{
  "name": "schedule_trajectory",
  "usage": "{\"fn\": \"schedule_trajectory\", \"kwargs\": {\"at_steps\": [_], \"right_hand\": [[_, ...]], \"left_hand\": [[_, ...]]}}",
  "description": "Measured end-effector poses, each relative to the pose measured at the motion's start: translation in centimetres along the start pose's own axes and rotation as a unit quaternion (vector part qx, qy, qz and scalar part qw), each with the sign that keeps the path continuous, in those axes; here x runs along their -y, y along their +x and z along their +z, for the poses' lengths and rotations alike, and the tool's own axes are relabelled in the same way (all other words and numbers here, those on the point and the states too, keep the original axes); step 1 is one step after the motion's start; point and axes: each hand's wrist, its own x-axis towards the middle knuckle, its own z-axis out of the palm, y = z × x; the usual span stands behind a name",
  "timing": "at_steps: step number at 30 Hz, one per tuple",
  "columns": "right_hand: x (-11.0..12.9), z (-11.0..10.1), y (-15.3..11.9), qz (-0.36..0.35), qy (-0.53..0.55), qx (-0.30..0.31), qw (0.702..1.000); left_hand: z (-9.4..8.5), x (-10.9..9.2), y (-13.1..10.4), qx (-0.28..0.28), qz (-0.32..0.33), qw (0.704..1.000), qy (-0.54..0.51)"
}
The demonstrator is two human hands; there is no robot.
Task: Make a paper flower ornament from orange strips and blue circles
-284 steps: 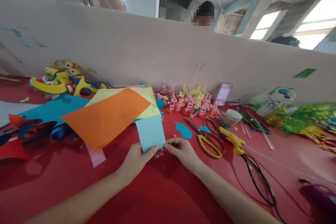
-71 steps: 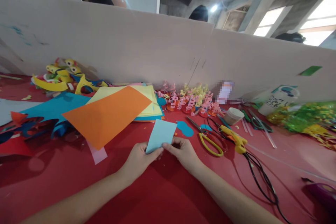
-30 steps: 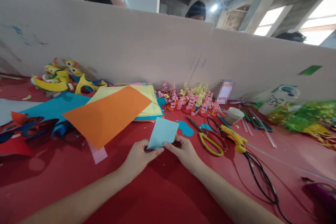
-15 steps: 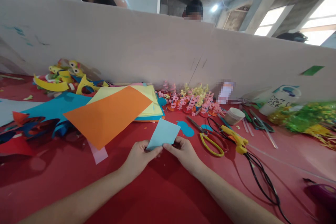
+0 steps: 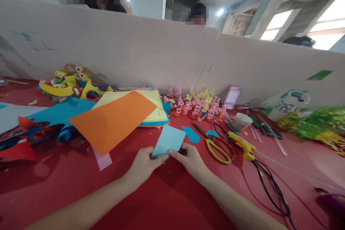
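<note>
A light blue piece of paper (image 5: 169,139) is held up over the red table (image 5: 167,201). My left hand (image 5: 145,163) pinches its lower left edge, and my right hand (image 5: 190,158) grips the lower right side, thumb on the front. The two thumbs nearly meet at the bottom edge; the fingers behind the paper are partly hidden. Left of it, an orange sheet (image 5: 113,122) lies over a stack of yellow and blue paper (image 5: 159,109). Blue cut-out shapes (image 5: 192,135) lie just beyond my right hand, beside scissors with yellow handles (image 5: 218,151).
A yellow glue gun (image 5: 244,145) with a black cable is at the right, near a paper cup (image 5: 240,121). Pink and yellow spiral pieces (image 5: 198,106) stand before a pale partition (image 5: 134,50). Paper scraps (image 5: 48,129) lie left. People sit beyond the partition.
The whole view has shifted slightly, so things appear a little lower. Both hands keep hold of the light blue paper in nearly the same pose.
</note>
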Motion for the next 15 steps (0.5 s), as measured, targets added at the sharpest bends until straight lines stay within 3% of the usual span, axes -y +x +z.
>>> {"fn": "schedule_trajectory", "kwargs": {"at_steps": [15], "right_hand": [[0.24, -0.03, -0.02, 0.002, -0.011, 0.02, 1.0]], "left_hand": [[0.05, 0.51, 0.06, 0.005, 0.023, 0.999, -0.028]]}}
